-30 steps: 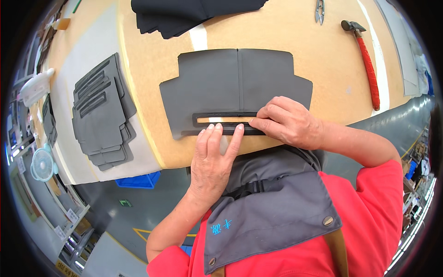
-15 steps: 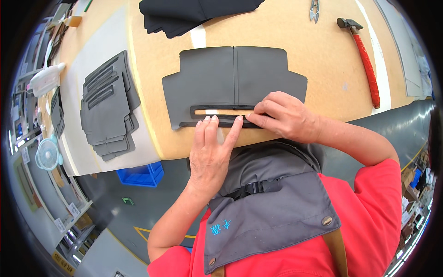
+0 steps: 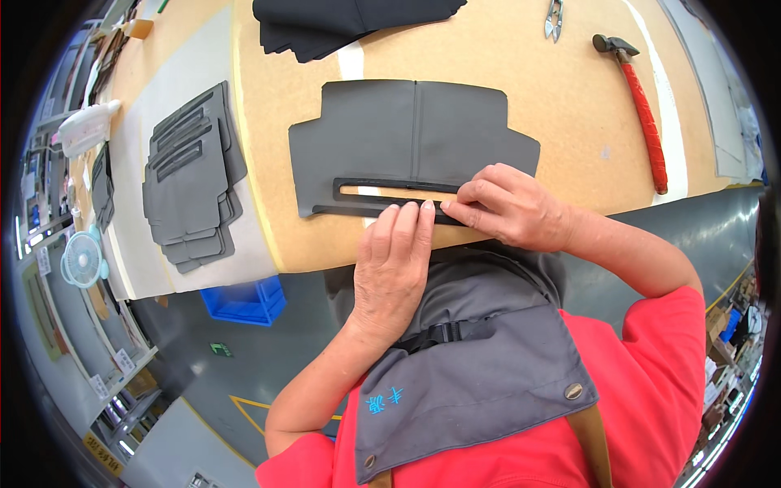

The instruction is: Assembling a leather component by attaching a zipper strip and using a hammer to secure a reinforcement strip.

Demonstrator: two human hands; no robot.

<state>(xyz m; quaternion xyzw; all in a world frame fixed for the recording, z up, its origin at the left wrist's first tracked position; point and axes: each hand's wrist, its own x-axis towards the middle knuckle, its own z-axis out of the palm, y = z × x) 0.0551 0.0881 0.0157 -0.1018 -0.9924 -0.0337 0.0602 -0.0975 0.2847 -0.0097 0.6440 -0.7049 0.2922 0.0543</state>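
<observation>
A dark grey sheet panel [image 3: 358,138] with stepped corners and a centre seam lies flat before me. Black edging frames a long slot near its front, through which the tabletop shows. My left hand [image 3: 390,276] rests its outstretched fingers on the black front strip [image 3: 346,210], fingertips just below the slot. Close on its right, my right hand [image 3: 517,213] has thumb and fingers bent and pinched on that strip by the slot's right part. The hand covers the slot's right end.
Similar grey pieces [image 3: 191,191] are stacked at the left. Folded black material [image 3: 325,28] lies at the far side. Snips [image 3: 554,20] and a red-handled hammer [image 3: 643,122] lie at the right. A blue crate [image 3: 244,301] stands below the table's front edge.
My left hand has shifted right, toward the right hand, and its fingers have come closer together. The right hand stays at nearly the same part of the strip. The whole view has shifted slightly.
</observation>
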